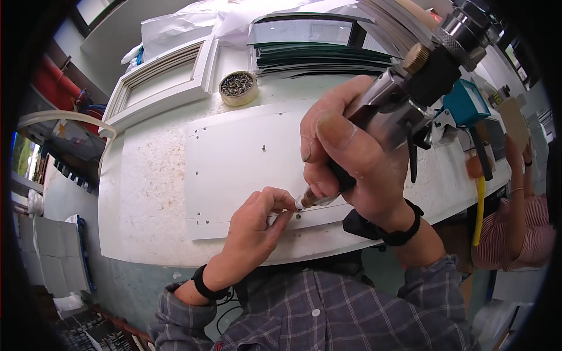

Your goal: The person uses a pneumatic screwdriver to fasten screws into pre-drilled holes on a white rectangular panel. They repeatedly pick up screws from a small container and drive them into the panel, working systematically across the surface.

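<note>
My right hand [366, 158] is wrapped round a silver and black power screwdriver [383, 96] with a brass knob. Its bit end slants down to the front edge of a white panel [234, 169] lying flat on the bench. Right at that tip, my left hand [252, 225] has thumb and forefinger pinched together; whatever sits between them is too small and covered to make out. Screws are set along the panel's left side, and one at the front edge is beside the tip. A loose screw [263, 148] stands on the panel's middle.
Behind the panel is a round tub of screws [238, 88]. A white frame [161, 76] lies at the back left, and a stack of dark green-edged sheets [322, 58] at the back. To the right are a teal tool [465, 102], a yellow hose [479, 210] and another person's arm [515, 193].
</note>
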Demonstrator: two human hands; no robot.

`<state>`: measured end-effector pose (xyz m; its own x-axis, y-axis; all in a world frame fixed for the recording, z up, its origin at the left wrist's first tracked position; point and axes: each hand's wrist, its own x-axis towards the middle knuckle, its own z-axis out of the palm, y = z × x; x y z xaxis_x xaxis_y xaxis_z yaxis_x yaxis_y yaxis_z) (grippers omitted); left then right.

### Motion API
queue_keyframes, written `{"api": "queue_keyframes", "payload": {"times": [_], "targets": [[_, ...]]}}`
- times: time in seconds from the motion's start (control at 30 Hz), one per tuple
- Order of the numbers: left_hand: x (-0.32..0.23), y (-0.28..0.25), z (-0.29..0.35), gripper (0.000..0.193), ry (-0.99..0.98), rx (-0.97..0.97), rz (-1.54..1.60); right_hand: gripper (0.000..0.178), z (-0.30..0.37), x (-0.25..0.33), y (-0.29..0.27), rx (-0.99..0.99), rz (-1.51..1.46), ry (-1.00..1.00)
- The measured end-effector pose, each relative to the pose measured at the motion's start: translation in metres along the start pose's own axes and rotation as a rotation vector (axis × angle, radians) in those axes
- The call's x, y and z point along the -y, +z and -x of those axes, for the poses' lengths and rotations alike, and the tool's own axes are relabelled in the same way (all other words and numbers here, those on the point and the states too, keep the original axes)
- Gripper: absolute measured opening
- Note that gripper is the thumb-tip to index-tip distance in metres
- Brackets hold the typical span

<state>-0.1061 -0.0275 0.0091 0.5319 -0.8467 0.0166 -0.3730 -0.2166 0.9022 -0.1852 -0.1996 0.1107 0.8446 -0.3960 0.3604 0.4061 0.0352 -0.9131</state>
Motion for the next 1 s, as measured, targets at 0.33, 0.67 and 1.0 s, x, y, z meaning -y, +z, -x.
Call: {"api": "queue_keyframes", "payload": {"times": [0.33,0.67,1.0], "targets": [[0.008,0.002,-0.001,0.02,0.06,-0.013,-0.002,0.024,0.001,-0.009,0.005,0.063,0.091,0.025],[0.012,-0.006,0.016,0.051,0.419,0.057,-0.743,0.018,-0.003,-0.019,0.014,0.138,0.143,0.003],[0.012,-0.005,0.024,0.05,0.424,0.096,-0.845,0.013,-0.004,-0.027,0.02,0.149,0.276,-0.047]]}}
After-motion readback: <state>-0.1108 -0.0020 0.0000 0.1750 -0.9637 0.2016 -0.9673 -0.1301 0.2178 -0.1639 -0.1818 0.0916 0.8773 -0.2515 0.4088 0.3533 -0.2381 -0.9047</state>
